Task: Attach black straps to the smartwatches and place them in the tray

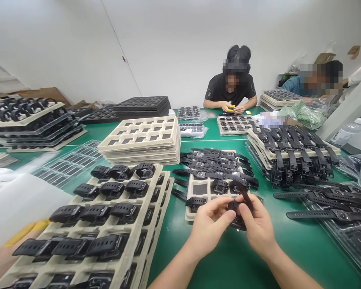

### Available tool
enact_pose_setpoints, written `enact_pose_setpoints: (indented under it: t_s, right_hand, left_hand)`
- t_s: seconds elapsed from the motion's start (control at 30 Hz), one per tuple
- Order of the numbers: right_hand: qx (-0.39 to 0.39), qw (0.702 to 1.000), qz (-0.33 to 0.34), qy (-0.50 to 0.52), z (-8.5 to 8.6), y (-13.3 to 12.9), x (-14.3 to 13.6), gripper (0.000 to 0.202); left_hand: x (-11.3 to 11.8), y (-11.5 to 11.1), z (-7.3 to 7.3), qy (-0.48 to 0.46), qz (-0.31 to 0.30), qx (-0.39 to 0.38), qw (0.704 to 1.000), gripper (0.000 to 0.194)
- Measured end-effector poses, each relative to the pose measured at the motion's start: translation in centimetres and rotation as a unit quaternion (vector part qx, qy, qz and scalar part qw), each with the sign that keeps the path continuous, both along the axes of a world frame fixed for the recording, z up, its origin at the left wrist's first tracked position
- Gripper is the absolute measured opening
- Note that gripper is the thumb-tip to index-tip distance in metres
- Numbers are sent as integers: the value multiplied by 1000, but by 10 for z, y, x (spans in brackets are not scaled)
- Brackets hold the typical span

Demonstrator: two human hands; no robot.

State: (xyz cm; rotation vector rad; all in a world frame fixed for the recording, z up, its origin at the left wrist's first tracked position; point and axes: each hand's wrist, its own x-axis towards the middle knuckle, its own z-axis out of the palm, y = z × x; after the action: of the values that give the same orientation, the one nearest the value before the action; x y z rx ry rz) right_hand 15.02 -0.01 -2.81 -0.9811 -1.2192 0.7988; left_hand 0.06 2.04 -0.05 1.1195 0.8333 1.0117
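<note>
Over a green table (169,226), we are pinching a watch (238,223) between thumb and fingers of our left hand (212,224) and right hand (257,222). Just beyond, a tray (189,216) is holding more watches (220,186); a tray stack (156,176) is standing left, and a co-worker (231,90) is leaning forward opposite.

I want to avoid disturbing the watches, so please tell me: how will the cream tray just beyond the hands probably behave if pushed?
The cream tray would probably slide rather than tip, being broad and low. Its open straps might snag, since they overhang the edge. The closed watches seem unlikely to roll, sitting recessed.
</note>
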Motion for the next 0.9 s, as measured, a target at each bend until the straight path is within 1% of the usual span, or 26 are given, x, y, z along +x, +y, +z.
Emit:
enact_pose_setpoints:
  t_s: [0.07, 0.13, 0.23, 0.3, 0.37, 0.47, 0.6, 0.7, 0.77, 0.87, 0.9]
  right_hand:
    - [4, 1000, 0, -5, 0, 0, 0, 8]
    - [11, 1000, 1, -15, 1, 0, 0, 8]
    - [27, 999, 8, -36, 2, 1, 1, 9]
    - [34, 998, 22, -46, 3, 1, 2, 9]
    - [34, 998, 31, -51, 3, 1, 2, 10]
    - [29, 998, 14, -45, 1, 0, 2, 9]
    - [23, 999, 9, -49, 1, -1, 2, 9]
    - [33, 995, -7, -90, 2, -2, 3, 11]
    - [51, 992, -27, -112, 2, -2, 5, 18]
    - [72, 990, -31, -116, 1, -2, 9, 40]
    - [80, 988, -32, -129, 0, -1, 11, 44]
  left_hand:
    - [0, 0, 2, -2, 16, -7, 1000, 37]
    - [-1, 0, 4, -8, 18, -12, 1000, 36]
    - [-1, 0, 7, -14, -16, -13, 1000, 42]
    - [-2, 0, 10, 1, -33, -5, 999, 40]
    - [-2, 1, 13, 21, -32, 3, 999, 34]
    - [-2, 1, 17, 17, -31, -2, 999, 31]
    - [-2, 1, 15, 13, -19, -7, 1000, 31]
    - [-2, 1, 11, 16, -3, -5, 1000, 32]
    - [-2, 0, 10, 19, -4, -11, 1000, 31]
    - [0, -2, 8, 24, -14, -31, 999, 32]
    - [0, -3, 8, 25, -15, -36, 999, 32]
